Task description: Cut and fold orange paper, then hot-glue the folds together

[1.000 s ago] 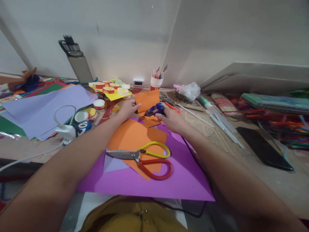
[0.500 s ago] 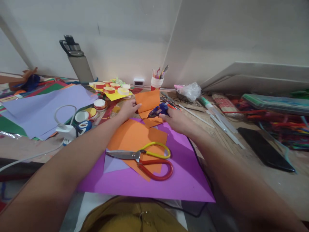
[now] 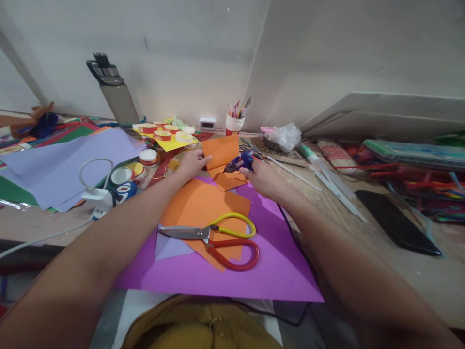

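Observation:
My left hand [image 3: 193, 164] is closed on the left edge of a folded orange paper [image 3: 221, 151], whose upper part stands raised. In my right hand [image 3: 257, 175] is a blue glue gun [image 3: 240, 162], its dark nozzle pointing left, close over the lower part of that paper. I cannot tell if the nozzle touches it. Nearer to me, scissors with one yellow and one red handle [image 3: 235, 265] lie slightly parted on orange sheets [image 3: 196, 203]. Under these are a pale lilac piece [image 3: 170, 249] and a large purple sheet [image 3: 279, 276].
Lilac sheets [image 3: 72, 160], a white plug [image 3: 98, 198] with a cable and tape rolls [image 3: 148, 156] are on the left. Behind stand a grey bottle [image 3: 119, 102] and a cup of pens [image 3: 234, 123]. A black phone [image 3: 397, 220] and white glue sticks [image 3: 337, 194] lie at right.
The glue gun's tip has shifted slightly up over the orange paper, and its body is turned a little. My left hand keeps its hold. The whole view has moved slightly.

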The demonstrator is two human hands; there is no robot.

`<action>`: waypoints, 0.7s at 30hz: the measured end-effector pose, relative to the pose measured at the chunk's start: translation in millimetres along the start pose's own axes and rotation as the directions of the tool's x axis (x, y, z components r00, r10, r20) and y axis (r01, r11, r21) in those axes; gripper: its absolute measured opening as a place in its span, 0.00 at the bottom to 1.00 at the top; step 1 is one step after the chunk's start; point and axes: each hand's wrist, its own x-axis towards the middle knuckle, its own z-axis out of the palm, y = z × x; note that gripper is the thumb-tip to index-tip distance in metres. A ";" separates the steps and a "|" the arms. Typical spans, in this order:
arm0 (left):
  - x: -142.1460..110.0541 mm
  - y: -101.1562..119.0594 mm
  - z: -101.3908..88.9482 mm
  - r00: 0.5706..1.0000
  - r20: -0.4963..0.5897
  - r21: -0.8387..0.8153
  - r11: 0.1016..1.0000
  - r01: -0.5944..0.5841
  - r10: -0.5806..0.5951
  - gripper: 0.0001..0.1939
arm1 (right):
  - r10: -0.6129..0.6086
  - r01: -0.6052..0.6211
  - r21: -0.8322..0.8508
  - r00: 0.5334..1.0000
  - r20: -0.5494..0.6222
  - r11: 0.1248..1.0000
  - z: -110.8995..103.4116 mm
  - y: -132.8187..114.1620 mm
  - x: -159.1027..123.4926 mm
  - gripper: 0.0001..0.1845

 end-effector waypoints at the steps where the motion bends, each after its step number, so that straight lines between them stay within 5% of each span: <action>1: 0.0 0.3 -0.3 1.000 0.001 0.021 1.000 -0.012 0.012 0.11 | 0.015 -0.016 -0.025 1.000 -0.011 1.000 -1.4 1.2 -0.2 0.17; 21: 4.8 -8.4 1.4 0.998 0.015 0.098 0.993 -0.066 0.064 0.12 | 0.100 -0.103 -0.142 0.995 -0.030 0.984 -9.4 13.4 0.6 0.21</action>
